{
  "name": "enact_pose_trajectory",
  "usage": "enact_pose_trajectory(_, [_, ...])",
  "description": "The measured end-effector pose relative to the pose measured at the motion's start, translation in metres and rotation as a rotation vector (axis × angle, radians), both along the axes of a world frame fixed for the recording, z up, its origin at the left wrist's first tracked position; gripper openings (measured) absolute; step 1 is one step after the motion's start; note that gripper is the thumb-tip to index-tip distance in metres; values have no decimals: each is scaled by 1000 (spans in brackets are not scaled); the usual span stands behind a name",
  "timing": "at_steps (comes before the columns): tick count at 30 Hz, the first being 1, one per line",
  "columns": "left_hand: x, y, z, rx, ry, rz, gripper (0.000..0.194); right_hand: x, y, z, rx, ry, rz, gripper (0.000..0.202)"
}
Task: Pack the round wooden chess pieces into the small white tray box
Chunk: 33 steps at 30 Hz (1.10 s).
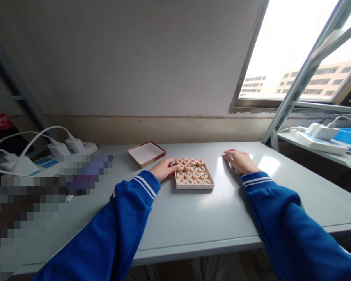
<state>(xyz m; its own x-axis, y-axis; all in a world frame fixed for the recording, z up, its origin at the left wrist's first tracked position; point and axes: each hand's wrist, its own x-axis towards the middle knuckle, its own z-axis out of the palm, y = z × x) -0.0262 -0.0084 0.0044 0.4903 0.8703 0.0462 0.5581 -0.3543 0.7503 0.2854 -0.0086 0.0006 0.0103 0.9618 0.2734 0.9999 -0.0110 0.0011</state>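
Note:
A shallow white-sided box [194,187] lies on the grey desk, filled with rows of round wooden Chinese chess pieces [195,175] marked with red and black characters. My left hand [163,169] grips this box at its left wall, its fingertips reaching over the rim by the pieces. Behind and to the left, the box lid [147,153] rests with its white inside up and a reddish-brown rim. Off to the right of the box, my right hand [239,160] rests on the desk, fingers stretched out and holding nothing. Part of that hand's underside is hidden.
On the left, a power strip [48,160] carries white chargers and cables, near a dark bottle with a red label [0,121]. A blurred-out patch [89,173] covers the desk's left side. At right, another power strip [318,139] sits on a shelf beside a metal frame post.

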Motion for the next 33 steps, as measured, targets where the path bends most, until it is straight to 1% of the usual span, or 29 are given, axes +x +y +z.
enact_pose_trajectory(2, [0,1,-1,-4,-11,-12,42,7,3,-4,24,59,27,30])
enact_pose_trajectory(4, [0,1,-1,-27,-32,-28,42,7,4,-4,56,110,27,29])
enact_pose_trajectory(7, [-1,0,3,-52,-45,-40,43,-3,-1,4,54,154,69,24])
enact_pose_trajectory(8, [-2,-1,6,-62,-29,-43,44,-9,-5,9,41,183,115,23])
enact_pose_trajectory(10, [-4,-4,13,-92,31,-45,46,-25,-15,19,21,279,256,24])
enact_pose_trajectory(12, [-6,-7,20,-107,95,-27,49,-45,-25,28,45,365,456,27])
enact_pose_trajectory(13, [-7,-9,23,-99,119,-8,51,-54,-29,30,72,372,525,27])
enact_pose_trajectory(14, [-7,-10,24,-82,140,18,53,-63,-33,31,89,350,567,26])
enact_pose_trajectory(15, [-8,-11,25,-52,164,56,55,-71,-36,31,95,312,581,24])
enact_pose_trajectory(17, [-8,-12,25,38,234,146,53,-83,-39,28,96,224,567,19])
enact_pose_trajectory(19, [-7,-12,23,113,317,171,47,-90,-40,24,98,167,550,17])
enact_pose_trajectory(20, [-6,-12,23,115,352,142,47,-91,-40,22,100,160,550,17])
enact_pose_trajectory(22, [-5,-13,22,53,380,32,51,-91,-40,19,91,179,560,18])
enact_pose_trajectory(23, [-4,-13,21,15,371,-20,52,-91,-40,18,82,199,567,19])
enact_pose_trajectory(25, [-3,-14,21,-16,334,-75,51,-90,-40,17,69,236,579,21])
enact_pose_trajectory(30, [-3,-15,21,11,320,-79,45,-85,-40,24,80,252,549,15])
enact_pose_trajectory(32, [-2,-15,22,-5,315,-63,44,-77,-41,28,91,195,486,14])
enact_pose_trajectory(33, [-2,-16,22,-13,316,-54,43,-69,-41,29,96,150,431,14])
